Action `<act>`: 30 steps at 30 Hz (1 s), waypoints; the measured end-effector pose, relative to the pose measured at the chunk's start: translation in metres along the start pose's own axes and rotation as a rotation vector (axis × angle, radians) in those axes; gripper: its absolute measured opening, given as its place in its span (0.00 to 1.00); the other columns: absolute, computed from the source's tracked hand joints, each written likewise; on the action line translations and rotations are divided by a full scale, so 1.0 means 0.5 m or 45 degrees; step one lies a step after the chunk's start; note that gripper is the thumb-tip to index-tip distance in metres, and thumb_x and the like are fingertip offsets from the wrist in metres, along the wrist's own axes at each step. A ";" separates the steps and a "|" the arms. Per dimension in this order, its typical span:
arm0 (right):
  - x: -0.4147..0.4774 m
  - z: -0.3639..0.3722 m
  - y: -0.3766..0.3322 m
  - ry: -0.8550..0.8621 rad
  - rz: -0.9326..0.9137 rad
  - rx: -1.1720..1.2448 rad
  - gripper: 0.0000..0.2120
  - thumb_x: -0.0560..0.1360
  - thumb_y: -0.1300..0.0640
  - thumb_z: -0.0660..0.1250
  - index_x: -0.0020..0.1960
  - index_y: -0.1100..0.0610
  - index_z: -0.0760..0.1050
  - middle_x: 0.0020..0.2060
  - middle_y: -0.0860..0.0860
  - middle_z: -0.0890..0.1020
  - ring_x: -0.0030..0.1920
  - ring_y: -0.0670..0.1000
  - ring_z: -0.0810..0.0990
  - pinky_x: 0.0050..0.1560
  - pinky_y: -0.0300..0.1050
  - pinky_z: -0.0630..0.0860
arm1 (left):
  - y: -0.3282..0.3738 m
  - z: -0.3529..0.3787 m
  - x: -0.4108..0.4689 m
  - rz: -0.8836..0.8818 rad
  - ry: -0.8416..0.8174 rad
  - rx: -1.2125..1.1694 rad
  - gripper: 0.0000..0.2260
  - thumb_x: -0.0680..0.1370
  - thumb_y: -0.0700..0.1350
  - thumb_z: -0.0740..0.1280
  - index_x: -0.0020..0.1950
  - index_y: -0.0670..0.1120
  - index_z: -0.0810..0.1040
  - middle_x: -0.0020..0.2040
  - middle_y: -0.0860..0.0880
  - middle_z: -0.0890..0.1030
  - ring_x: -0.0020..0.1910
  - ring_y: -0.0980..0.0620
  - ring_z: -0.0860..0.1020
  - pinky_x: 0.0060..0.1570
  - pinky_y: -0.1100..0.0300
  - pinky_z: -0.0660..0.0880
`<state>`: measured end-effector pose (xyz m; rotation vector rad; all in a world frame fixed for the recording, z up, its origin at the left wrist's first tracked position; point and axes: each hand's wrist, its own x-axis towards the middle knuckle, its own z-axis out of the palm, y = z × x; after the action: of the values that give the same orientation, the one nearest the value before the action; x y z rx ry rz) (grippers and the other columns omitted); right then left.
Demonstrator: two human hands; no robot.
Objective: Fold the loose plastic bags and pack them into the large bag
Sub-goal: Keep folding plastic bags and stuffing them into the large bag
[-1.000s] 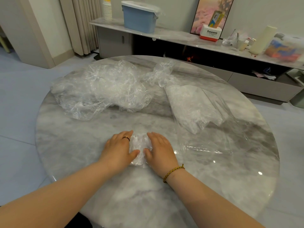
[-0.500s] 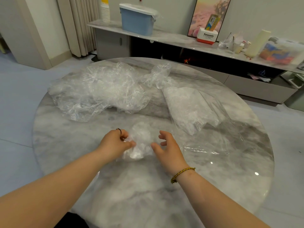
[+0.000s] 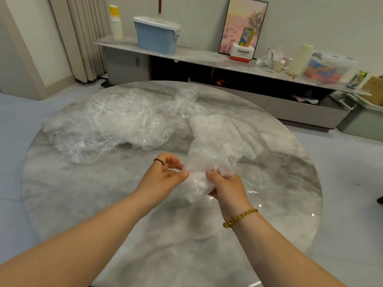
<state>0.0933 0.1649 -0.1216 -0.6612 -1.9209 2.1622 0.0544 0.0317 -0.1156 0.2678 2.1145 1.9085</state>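
Observation:
A small folded clear plastic bag is lifted off the round marble table, and my right hand grips it from the right with thumb and curled fingers. My left hand is just left of it, fingers loosely curled, thumb tip near the bag's edge; I cannot tell if it touches. A heap of crumpled loose clear bags lies at the table's far left. The large clear bag lies flat at the right, with whitish folded bags inside.
Beyond the table runs a low marble shelf with a blue lidded bin, stacked paper cups, a framed picture, a Panasonic box and clutter. Curtains hang at the far left. Grey floor surrounds the table.
Both hands pressed the small folded bag flat on the table a second ago. It has since been lifted and passed from my left hand's pinch into my right hand's grip.

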 end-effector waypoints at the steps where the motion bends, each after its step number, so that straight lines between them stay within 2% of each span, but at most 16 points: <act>1: 0.006 -0.017 -0.010 0.060 -0.027 0.028 0.13 0.72 0.65 0.65 0.30 0.57 0.68 0.28 0.51 0.71 0.31 0.50 0.71 0.33 0.41 0.69 | -0.001 0.007 0.003 0.049 0.004 0.077 0.08 0.76 0.40 0.65 0.44 0.52 0.69 0.47 0.54 0.74 0.42 0.60 0.74 0.34 0.78 0.69; 4: 0.020 -0.073 -0.034 0.196 -0.057 0.151 0.16 0.74 0.68 0.60 0.29 0.57 0.67 0.26 0.51 0.69 0.29 0.50 0.69 0.32 0.40 0.64 | -0.019 0.026 0.010 0.223 0.034 0.283 0.10 0.78 0.41 0.62 0.43 0.56 0.73 0.49 0.61 0.70 0.49 0.62 0.71 0.49 0.71 0.66; 7: 0.028 -0.125 -0.061 0.307 -0.082 0.250 0.14 0.74 0.69 0.58 0.32 0.57 0.70 0.24 0.50 0.72 0.26 0.49 0.72 0.29 0.37 0.66 | -0.034 0.060 0.014 0.349 -0.017 0.509 0.09 0.79 0.43 0.60 0.52 0.52 0.79 0.59 0.62 0.64 0.60 0.62 0.65 0.58 0.68 0.60; 9: 0.038 -0.157 -0.067 0.390 -0.083 0.199 0.13 0.74 0.68 0.59 0.32 0.57 0.70 0.28 0.52 0.71 0.29 0.51 0.70 0.32 0.40 0.63 | -0.044 0.083 0.018 0.390 -0.090 0.658 0.12 0.79 0.46 0.60 0.59 0.50 0.78 0.64 0.61 0.60 0.66 0.61 0.61 0.63 0.67 0.58; 13: 0.054 -0.211 -0.063 0.447 -0.021 -0.033 0.13 0.73 0.67 0.59 0.32 0.56 0.67 0.30 0.53 0.68 0.30 0.52 0.66 0.32 0.41 0.60 | -0.058 0.122 0.019 0.355 -0.250 0.916 0.16 0.80 0.52 0.56 0.67 0.55 0.71 0.76 0.56 0.49 0.73 0.56 0.54 0.70 0.63 0.52; 15: 0.059 -0.220 -0.056 0.418 0.035 -0.182 0.14 0.74 0.67 0.59 0.29 0.58 0.66 0.28 0.53 0.68 0.29 0.53 0.66 0.32 0.41 0.63 | -0.065 0.127 0.026 0.272 -0.278 1.004 0.16 0.81 0.52 0.54 0.67 0.54 0.71 0.76 0.54 0.49 0.74 0.54 0.54 0.70 0.64 0.51; 19: 0.066 -0.204 -0.031 0.208 0.093 -0.389 0.13 0.74 0.66 0.59 0.32 0.58 0.66 0.30 0.54 0.68 0.34 0.53 0.67 0.38 0.44 0.64 | -0.076 0.111 0.044 0.162 -0.165 0.983 0.15 0.81 0.46 0.55 0.64 0.47 0.75 0.74 0.51 0.62 0.71 0.51 0.63 0.67 0.64 0.58; 23: 0.066 -0.169 -0.022 -0.081 0.081 -0.575 0.12 0.75 0.68 0.56 0.34 0.57 0.67 0.32 0.53 0.68 0.37 0.53 0.67 0.38 0.45 0.64 | -0.080 0.105 0.047 0.127 -0.094 0.879 0.16 0.79 0.36 0.58 0.67 0.44 0.71 0.69 0.50 0.69 0.61 0.50 0.73 0.58 0.68 0.63; 25: 0.061 -0.148 -0.021 -0.251 0.033 -0.697 0.12 0.74 0.69 0.54 0.39 0.56 0.71 0.34 0.52 0.71 0.39 0.52 0.69 0.39 0.44 0.66 | -0.079 0.102 0.047 0.135 -0.116 0.844 0.20 0.78 0.34 0.58 0.69 0.46 0.68 0.68 0.52 0.68 0.52 0.52 0.74 0.53 0.71 0.64; 26: 0.059 -0.139 -0.020 -0.322 0.003 -0.740 0.14 0.75 0.71 0.53 0.45 0.56 0.73 0.36 0.52 0.74 0.39 0.50 0.73 0.39 0.40 0.68 | -0.078 0.099 0.049 0.151 -0.133 0.843 0.22 0.77 0.33 0.58 0.69 0.47 0.67 0.68 0.53 0.67 0.51 0.52 0.74 0.51 0.73 0.63; 28: 0.053 -0.123 -0.020 -0.402 -0.015 -0.813 0.19 0.75 0.71 0.51 0.58 0.57 0.72 0.38 0.53 0.77 0.32 0.40 0.77 0.33 0.31 0.69 | -0.076 0.094 0.052 0.174 -0.160 0.863 0.23 0.76 0.32 0.58 0.70 0.47 0.66 0.69 0.53 0.65 0.56 0.51 0.74 0.49 0.75 0.61; 30: 0.058 -0.116 -0.013 -0.369 -0.025 -0.858 0.22 0.76 0.71 0.50 0.65 0.57 0.68 0.43 0.55 0.78 0.35 0.43 0.78 0.32 0.29 0.68 | -0.074 0.088 0.052 0.181 -0.169 0.891 0.24 0.77 0.32 0.58 0.72 0.47 0.63 0.71 0.53 0.62 0.62 0.51 0.72 0.52 0.76 0.59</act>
<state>0.0920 0.2302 -0.1251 -0.4193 -2.8266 1.6376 0.0461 0.0775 -0.1583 0.6744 2.6436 1.0949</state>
